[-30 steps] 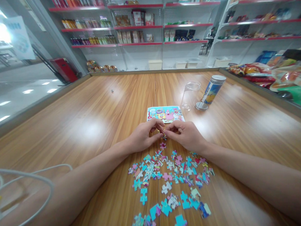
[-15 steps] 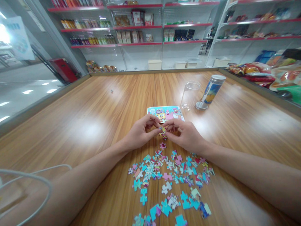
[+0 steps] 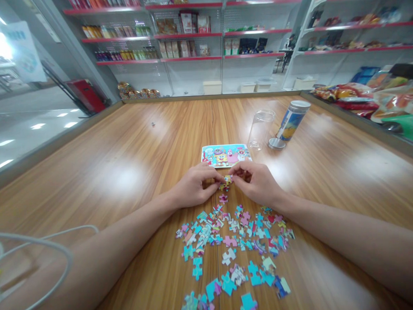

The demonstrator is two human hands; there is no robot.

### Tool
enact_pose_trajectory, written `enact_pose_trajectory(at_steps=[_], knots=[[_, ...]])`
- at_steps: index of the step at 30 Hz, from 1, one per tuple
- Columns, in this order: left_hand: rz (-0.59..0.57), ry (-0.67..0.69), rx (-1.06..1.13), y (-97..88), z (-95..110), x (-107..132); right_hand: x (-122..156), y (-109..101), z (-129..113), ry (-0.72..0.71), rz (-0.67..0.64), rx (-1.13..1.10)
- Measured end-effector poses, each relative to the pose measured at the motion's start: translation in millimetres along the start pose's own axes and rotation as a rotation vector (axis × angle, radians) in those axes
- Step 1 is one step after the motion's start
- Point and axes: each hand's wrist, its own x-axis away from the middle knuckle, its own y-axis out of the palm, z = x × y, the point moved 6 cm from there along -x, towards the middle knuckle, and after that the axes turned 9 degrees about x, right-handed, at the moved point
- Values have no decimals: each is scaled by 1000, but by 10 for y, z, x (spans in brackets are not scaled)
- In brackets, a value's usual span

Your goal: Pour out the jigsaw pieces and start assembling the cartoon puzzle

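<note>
My left hand (image 3: 194,188) and my right hand (image 3: 256,184) meet at the middle of a wooden table (image 3: 125,149). Both pinch a small cluster of joined puzzle pieces (image 3: 225,183) between their fingertips, held low against the tabletop. Just behind the hands lies a colourful cartoon picture card (image 3: 226,155). A spread of several loose puzzle pieces (image 3: 233,244), mostly blue, pink and white, lies between my forearms, nearer to me.
A clear plastic jar (image 3: 260,129) lies on its side at the back right, beside a lid (image 3: 276,144) and a printed tube with a white cap (image 3: 292,120). Snack bags (image 3: 377,99) line the right edge. A white cable (image 3: 37,251) loops at the left. Store shelves stand behind.
Both hands have lowered slightly toward the table with the joined pieces, and the fingertips have closed tighter on them. The loose pieces have not moved.
</note>
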Motion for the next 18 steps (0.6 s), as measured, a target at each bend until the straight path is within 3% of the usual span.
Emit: enact_pose_trajectory(at_steps=[10, 18], knots=[[-3, 8, -38, 16, -45, -3, -13, 5, -40, -3, -24, -1], [33, -75, 18, -22, -82, 9, -5, 20, -24, -16, -40, 0]])
